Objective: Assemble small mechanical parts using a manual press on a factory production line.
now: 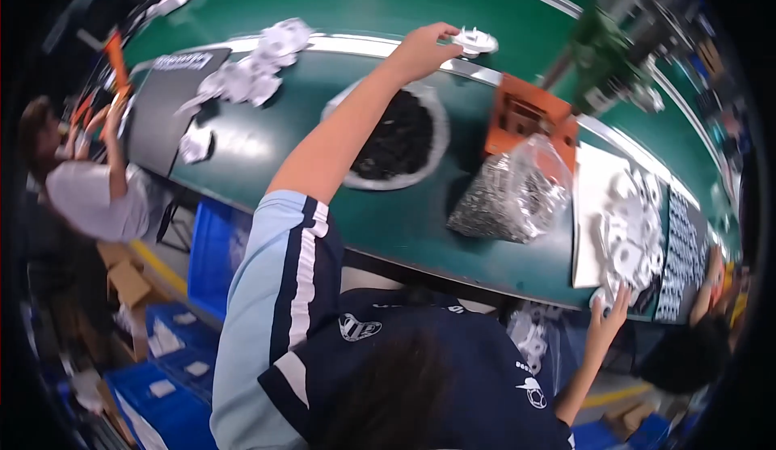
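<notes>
My left hand (pixel 426 50) stretches over the far edge of the workbench. Its thumb and fingers close on the near edge of a white plastic part (pixel 475 43) with upright prongs, at the green conveyor belt. At the right, my right hand (pixel 608 321) has its fingers apart at the near end of a pile of white plastic parts (pixel 626 244), touching or just beside the closest ones. Below my left forearm stands a round, pale-lined container of small black pieces (pixel 396 139). A clear bag of small metal pieces (pixel 513 199) sits between my hands.
A green machine (pixel 602 62) with an orange base block (pixel 529 114) stands beyond the bag. More white parts (pixel 250 74) lie at the far left. Black pieces (pixel 679 248) stand in rows at the right. Blue bins (pixel 214 248) are below the bench. People work at both sides.
</notes>
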